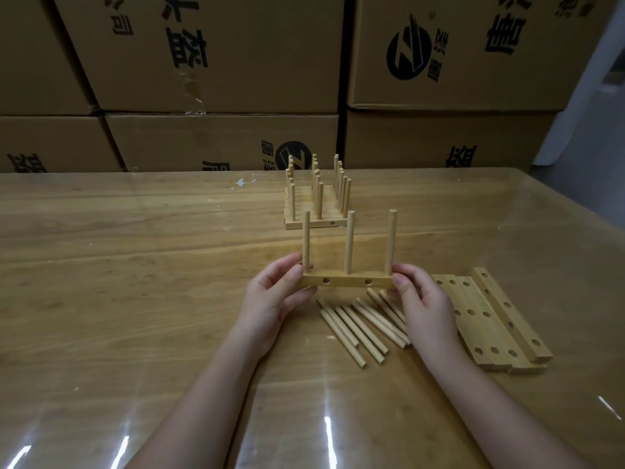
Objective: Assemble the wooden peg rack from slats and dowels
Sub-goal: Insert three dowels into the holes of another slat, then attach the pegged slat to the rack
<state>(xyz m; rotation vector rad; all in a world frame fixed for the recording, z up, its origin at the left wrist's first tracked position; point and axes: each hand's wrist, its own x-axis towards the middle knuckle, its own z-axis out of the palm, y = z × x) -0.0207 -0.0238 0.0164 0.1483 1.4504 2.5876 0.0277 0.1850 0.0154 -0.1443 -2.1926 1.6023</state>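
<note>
**A:** Which step is in hand?

**B:** A slat fitted with three upright dowels is held near the middle of the view, seemingly just off the table. Its left end is pinched by the left hand and its right end by the right hand. Two side holes are turned toward the camera.

**A:** Where is it to go?

**B:** Probably to the part-built rack standing at twelve o'clock from it, apart. It would have to be carried there level, and its side holes lined up with the hole seen in the rack's front edge.

**A:** What is left?

**B:** Loose dowels lie at five o'clock, spare slats at four o'clock; several rows are judged unbuilt.
</note>
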